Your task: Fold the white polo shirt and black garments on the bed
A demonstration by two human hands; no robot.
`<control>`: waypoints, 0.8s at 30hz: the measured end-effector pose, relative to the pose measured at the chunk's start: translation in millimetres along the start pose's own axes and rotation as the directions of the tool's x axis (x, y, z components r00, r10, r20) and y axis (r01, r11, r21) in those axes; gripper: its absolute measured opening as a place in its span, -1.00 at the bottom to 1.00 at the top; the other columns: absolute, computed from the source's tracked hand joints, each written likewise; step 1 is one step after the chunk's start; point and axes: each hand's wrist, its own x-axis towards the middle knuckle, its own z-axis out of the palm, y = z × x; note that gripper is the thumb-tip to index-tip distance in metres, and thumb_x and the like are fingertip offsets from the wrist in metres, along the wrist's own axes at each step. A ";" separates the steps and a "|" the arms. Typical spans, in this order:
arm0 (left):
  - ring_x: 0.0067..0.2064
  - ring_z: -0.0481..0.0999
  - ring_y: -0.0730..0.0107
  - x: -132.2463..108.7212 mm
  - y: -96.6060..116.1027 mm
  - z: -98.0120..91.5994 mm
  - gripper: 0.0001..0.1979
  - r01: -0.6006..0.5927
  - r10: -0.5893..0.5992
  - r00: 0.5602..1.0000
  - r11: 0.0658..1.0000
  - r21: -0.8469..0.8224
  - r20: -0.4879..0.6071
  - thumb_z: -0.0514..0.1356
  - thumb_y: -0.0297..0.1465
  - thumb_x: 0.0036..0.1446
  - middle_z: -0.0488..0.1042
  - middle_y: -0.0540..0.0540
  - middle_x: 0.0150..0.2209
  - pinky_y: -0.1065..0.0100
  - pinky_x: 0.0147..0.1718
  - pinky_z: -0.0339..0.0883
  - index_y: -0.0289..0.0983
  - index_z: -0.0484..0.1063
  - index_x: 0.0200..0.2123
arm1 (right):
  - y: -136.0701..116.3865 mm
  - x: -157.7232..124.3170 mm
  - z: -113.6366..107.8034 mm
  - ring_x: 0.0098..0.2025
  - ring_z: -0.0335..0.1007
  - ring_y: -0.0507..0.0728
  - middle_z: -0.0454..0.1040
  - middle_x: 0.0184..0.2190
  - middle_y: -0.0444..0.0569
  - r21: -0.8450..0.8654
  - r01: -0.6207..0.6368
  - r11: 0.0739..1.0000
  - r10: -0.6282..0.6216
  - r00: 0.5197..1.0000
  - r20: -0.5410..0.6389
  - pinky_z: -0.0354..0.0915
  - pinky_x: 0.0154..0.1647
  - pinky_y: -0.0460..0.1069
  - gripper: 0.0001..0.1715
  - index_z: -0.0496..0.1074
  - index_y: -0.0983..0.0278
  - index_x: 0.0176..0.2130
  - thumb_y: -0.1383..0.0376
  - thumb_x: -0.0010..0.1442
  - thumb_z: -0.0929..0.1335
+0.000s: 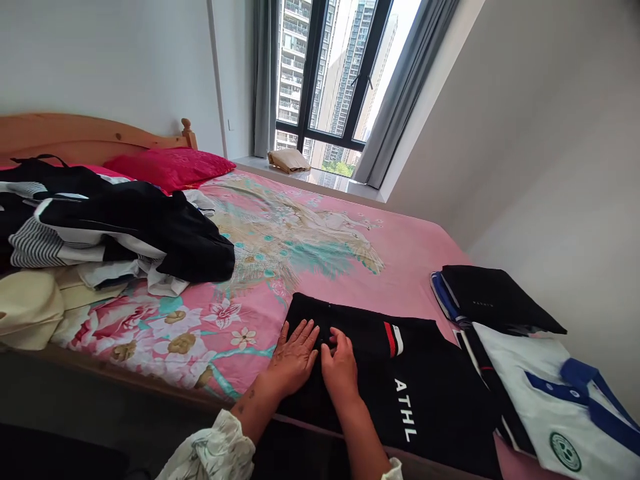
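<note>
A black garment (pixel 370 387) with white "ATHL" lettering and a red-and-white stripe patch lies spread flat near the bed's front edge. Whether it is a shirt or something else, I cannot tell. My left hand (pixel 296 357) rests flat on its left part, fingers stretched out. Just to the right, my right hand (pixel 341 367) touches the same cloth, its fingers loosely bent and the thumb apart from the forefinger. Small dark button-like spots show on the fabric by the hands.
A loose heap of black, white and striped clothes (pixel 150 223) lies at the left. Folded dark clothes (pixel 495 297) and a folded white polo shirt (pixel 535 387) with blue collar are stacked at the right. Behind are a red pillow (pixel 170 167) and a beige folded item (pixel 289 160) on the sill.
</note>
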 end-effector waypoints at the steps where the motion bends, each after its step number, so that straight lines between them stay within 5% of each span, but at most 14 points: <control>1: 0.34 -0.03 0.18 0.0 0.1 2.0 -0.48 -0.005 0.005 1.000 1.000 0.005 0.002 -0.09 -0.30 0.26 0.03 -0.09 0.33 -0.14 0.27 -0.33 -0.14 0.04 0.28 | -9.3 -2.9 -1.4 -0.11 0.38 0.24 0.45 -0.15 0.13 -0.034 0.074 0.997 -0.075 0.997 -0.029 0.27 -0.02 0.15 -0.54 0.40 0.32 -0.01 0.23 0.09 0.28; 6: 0.33 -0.03 0.05 -1.6 0.7 15.2 -0.39 -0.028 0.028 0.999 1.000 -0.001 -0.042 0.01 -0.37 0.16 0.08 -0.10 0.32 -0.09 0.30 -0.36 -0.15 0.02 0.29 | -45.7 -9.8 21.5 0.20 0.15 0.16 0.31 0.13 0.05 0.096 0.310 0.946 -0.321 0.936 0.146 0.03 0.25 0.13 -0.52 0.29 0.25 0.13 0.19 0.29 0.14; 10: 0.35 -0.09 0.03 -1.1 3.1 22.7 -0.36 0.000 -0.002 0.996 1.000 -0.022 -0.084 0.04 -0.44 0.10 0.04 -0.09 0.33 -0.10 0.29 -0.40 -0.13 0.07 0.28 | -32.1 5.4 48.2 0.29 0.00 0.22 0.28 0.18 0.05 -0.005 0.236 0.972 -0.225 0.931 0.288 -0.22 0.32 0.25 -0.48 0.32 0.29 0.12 0.14 0.28 0.14; 13: 0.30 0.08 0.11 4.0 -6.0 11.2 -0.40 0.013 -0.022 0.998 0.988 -0.153 -0.056 0.09 -0.40 0.05 0.17 -0.08 0.28 -0.10 0.28 -0.31 -0.09 0.20 0.21 | -11.2 18.2 54.0 0.24 0.13 0.20 0.33 0.13 0.11 0.000 0.179 0.984 -0.172 0.948 0.266 -0.09 0.30 0.22 -0.41 0.33 0.35 0.11 0.11 0.30 0.06; 15: 0.19 0.28 0.18 11.1 -22.3 -4.5 -0.51 0.099 -0.140 0.988 0.889 -0.447 -0.059 0.10 -0.41 0.00 0.39 -0.04 0.13 0.02 0.26 -0.08 -0.11 0.39 0.06 | -1.3 21.2 54.0 0.20 0.19 0.17 0.33 0.12 0.11 0.034 0.173 0.984 -0.176 0.956 0.235 0.03 0.26 0.17 -0.38 0.30 0.34 0.13 0.10 0.32 0.01; 17: 0.06 0.42 0.23 22.4 -44.2 -19.8 -0.64 0.206 -0.324 0.945 0.680 -0.704 -0.036 0.08 -0.40 -0.01 0.53 -0.06 -0.05 0.15 0.16 0.15 -0.19 0.49 -0.11 | 4.6 19.1 55.1 0.23 0.15 0.17 0.32 0.14 0.10 -0.013 0.229 0.973 -0.220 0.949 0.227 0.02 0.27 0.17 -0.40 0.29 0.34 0.14 0.11 0.31 0.04; 20: -0.14 0.52 0.19 47.7 -73.0 -30.2 -0.67 0.311 -0.486 0.874 0.528 -0.790 0.019 0.15 -0.31 -0.01 0.56 -0.13 -0.27 0.19 -0.07 0.36 -0.31 0.45 -0.17 | 9.5 12.1 60.3 0.29 0.01 0.20 0.27 0.18 0.11 -0.145 0.365 0.920 -0.325 0.915 0.241 -0.10 0.31 0.24 -0.45 0.28 0.36 0.14 0.18 0.29 0.10; 24: -0.35 0.55 0.27 86.0 -83.8 -20.4 -0.56 0.336 -0.484 0.866 0.380 -0.862 0.124 0.30 -0.35 -0.14 0.54 -0.09 -0.42 0.28 -0.30 0.44 -0.36 0.42 -0.13 | 15.2 9.7 65.6 0.30 -0.01 0.20 0.26 0.18 0.12 -0.197 0.417 0.887 -0.364 0.895 0.257 -0.09 0.30 0.26 -0.49 0.26 0.36 0.15 0.25 0.29 0.11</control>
